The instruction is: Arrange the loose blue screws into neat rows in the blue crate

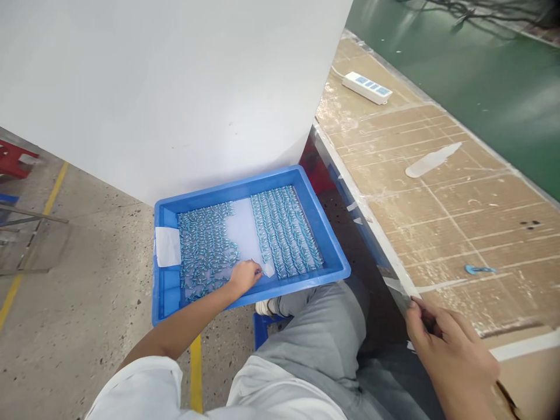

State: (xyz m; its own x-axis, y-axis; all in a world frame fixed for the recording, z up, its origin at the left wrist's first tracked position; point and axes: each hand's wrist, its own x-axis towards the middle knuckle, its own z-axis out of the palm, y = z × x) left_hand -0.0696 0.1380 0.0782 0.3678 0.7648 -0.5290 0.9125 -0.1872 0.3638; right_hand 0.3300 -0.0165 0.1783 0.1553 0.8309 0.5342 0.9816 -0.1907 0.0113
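A blue plastic tray (pixel 326 233) holds many small thin blue-and-silver pieces. Those on the right (pixel 286 233) lie in neat slanted rows; the ones on the left (pixel 205 239) are packed in rows that turn loose and jumbled near the front. Between them runs a bare pale strip. My left hand (pixel 246 276) reaches over the front rim into this strip, its fingertips pinched on what looks like one small blue piece, beside a whitish translucent scrap (pixel 268 269). My right hand (pixel 450 341) is at the table's edge, thumb and forefinger pressed together; what they pinch cannot be made out.
A cardboard-covered table (pixel 394 175) on the right bears a white power strip (pixel 366 87), a pale flat strip (pixel 433 160) and a small blue item (pixel 479 269). A white panel (pixel 166 99) rises behind the tray. A white label (pixel 168 247) hangs on the tray's left rim.
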